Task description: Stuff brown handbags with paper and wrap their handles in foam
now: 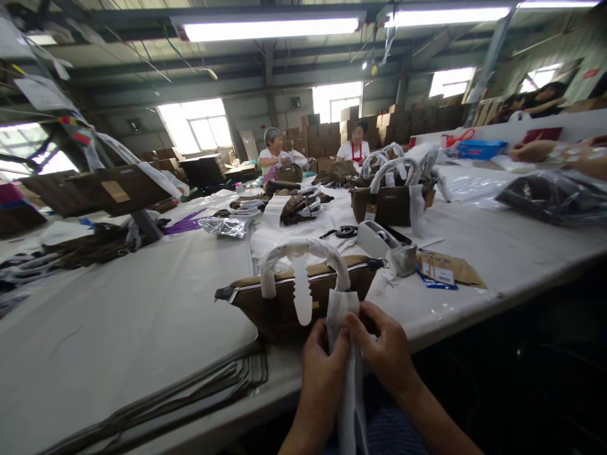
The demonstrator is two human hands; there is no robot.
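Observation:
A brown handbag (284, 306) stands upright at the near edge of the white table (118, 328), its handles wrapped in white foam (303, 253). Just in front of it, my left hand (322, 373) and my right hand (384, 347) pinch a strip of white wrapping paper (342, 309) that hangs down between them toward my lap. Both thumbs press on the strip near its top end, beside the bag's front face.
A tape dispenser (379, 239), paper tags (446, 268) and more wrapped brown bags (391, 196) lie further back. Flat dark straps (190, 395) lie at the near left edge. Two people sit at the table's far end; another person's arm (559, 155) reaches in at right.

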